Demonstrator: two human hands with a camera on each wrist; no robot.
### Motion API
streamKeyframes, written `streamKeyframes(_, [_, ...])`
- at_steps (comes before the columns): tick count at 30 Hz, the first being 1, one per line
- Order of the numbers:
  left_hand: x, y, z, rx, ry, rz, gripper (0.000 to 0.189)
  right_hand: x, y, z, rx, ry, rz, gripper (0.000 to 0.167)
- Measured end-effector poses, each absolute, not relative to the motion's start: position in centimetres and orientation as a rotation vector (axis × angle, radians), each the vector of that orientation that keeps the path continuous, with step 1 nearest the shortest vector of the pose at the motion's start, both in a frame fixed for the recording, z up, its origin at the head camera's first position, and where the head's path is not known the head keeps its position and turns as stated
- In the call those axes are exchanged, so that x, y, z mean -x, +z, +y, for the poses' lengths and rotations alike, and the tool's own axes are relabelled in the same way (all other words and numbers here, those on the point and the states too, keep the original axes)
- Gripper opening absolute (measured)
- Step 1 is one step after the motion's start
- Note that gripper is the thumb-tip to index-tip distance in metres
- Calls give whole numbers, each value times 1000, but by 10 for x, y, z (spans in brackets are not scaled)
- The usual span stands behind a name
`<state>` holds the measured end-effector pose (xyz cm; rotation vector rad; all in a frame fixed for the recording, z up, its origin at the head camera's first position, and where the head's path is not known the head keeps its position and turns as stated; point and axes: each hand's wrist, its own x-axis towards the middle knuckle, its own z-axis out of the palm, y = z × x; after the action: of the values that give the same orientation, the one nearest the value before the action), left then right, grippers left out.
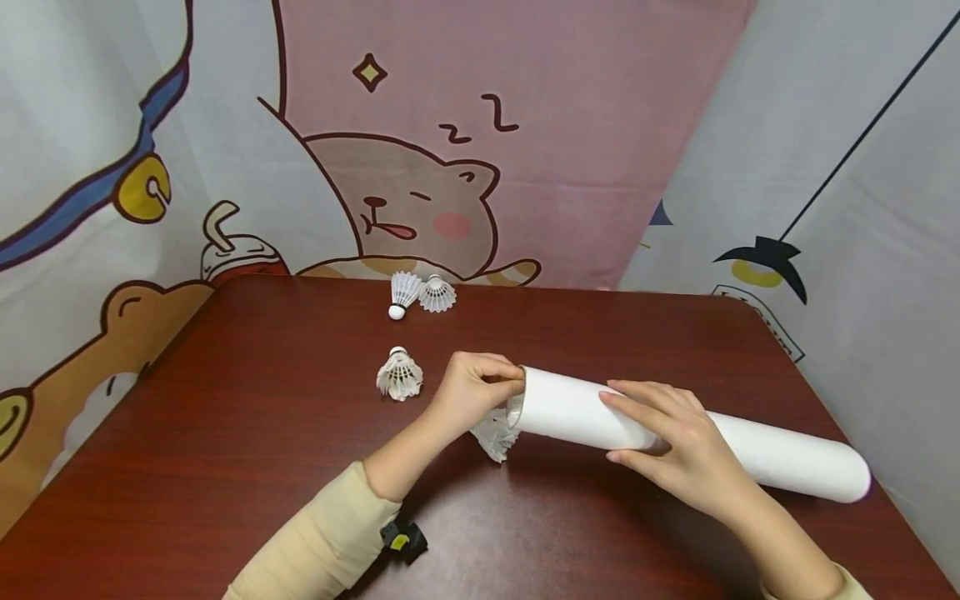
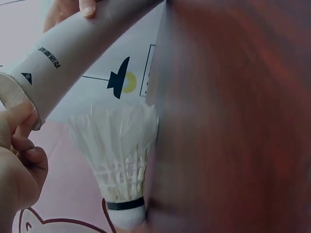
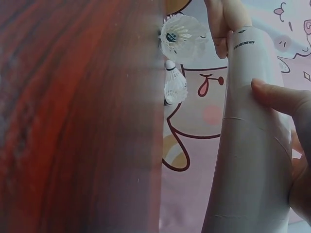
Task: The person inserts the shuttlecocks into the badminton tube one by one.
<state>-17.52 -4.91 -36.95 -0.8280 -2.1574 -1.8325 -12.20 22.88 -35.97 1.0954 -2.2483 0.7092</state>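
Note:
A long white shuttlecock tube (image 1: 577,408) lies slantwise above the table, its open mouth facing left. My right hand (image 1: 678,442) holds it round the middle, thumb on one side and fingers on the other. At the mouth, the thumb and fingertips of my left hand (image 1: 476,387) reach just inside the rim. Whether they pinch something there is hidden. Below the mouth, a feather shuttlecock (image 1: 497,435) lies on the table, partly behind the left hand and tube. It looms large in the left wrist view, with its white cork (image 2: 127,217) and black band.
Another ragged shuttlecock (image 1: 400,375) stands left of the left hand, cork up. Two more, one shuttlecock (image 1: 405,293) and its neighbour (image 1: 437,294), lie at the table's back edge. A dark strap (image 1: 405,542) is by the left sleeve. A printed cloth (image 1: 570,150) hangs behind the brown table (image 1: 262,433).

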Motion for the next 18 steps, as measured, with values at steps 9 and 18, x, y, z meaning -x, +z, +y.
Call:
streamKeyframes(9, [176, -363, -57, 845, -1773, -2209, 9, 120, -357, 227, -1106, 721, -2240, 59])
streamKeyframes(18, [177, -362, -64, 1012, -1664, -2065, 13, 120, -356, 228, -1099, 717, -2231, 58])
